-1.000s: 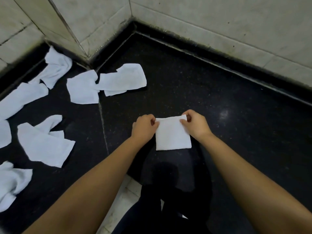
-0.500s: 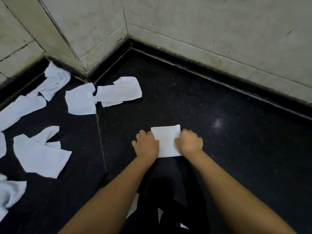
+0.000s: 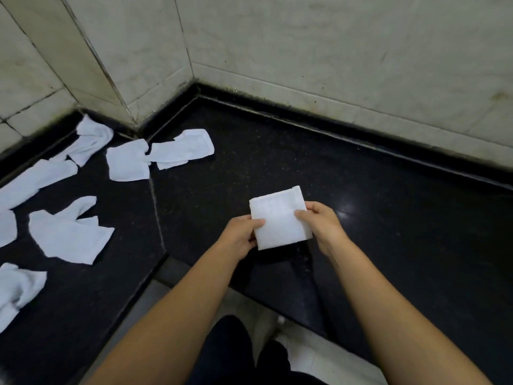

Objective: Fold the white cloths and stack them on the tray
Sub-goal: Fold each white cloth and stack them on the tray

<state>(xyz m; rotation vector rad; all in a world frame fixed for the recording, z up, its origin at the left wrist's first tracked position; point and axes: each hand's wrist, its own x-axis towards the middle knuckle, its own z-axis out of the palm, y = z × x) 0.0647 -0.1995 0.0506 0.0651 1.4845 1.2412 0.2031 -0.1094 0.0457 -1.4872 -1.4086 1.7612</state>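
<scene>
Where two black stone counter [image 3: 374, 218] slabs meet in a corner under pale tiled walls [image 3: 305, 51], the head view shows a folded white cloth [image 3: 279, 218] held near the counter's front edge. The left hand [image 3: 240, 236] pinches its left edge, thumb on top; the right hand [image 3: 319, 222] pinches its right edge the same way. Unfolded white cloths [image 3: 69, 237] lie scattered over the counter's left side, two near the back corner [image 3: 155, 157].
</scene>
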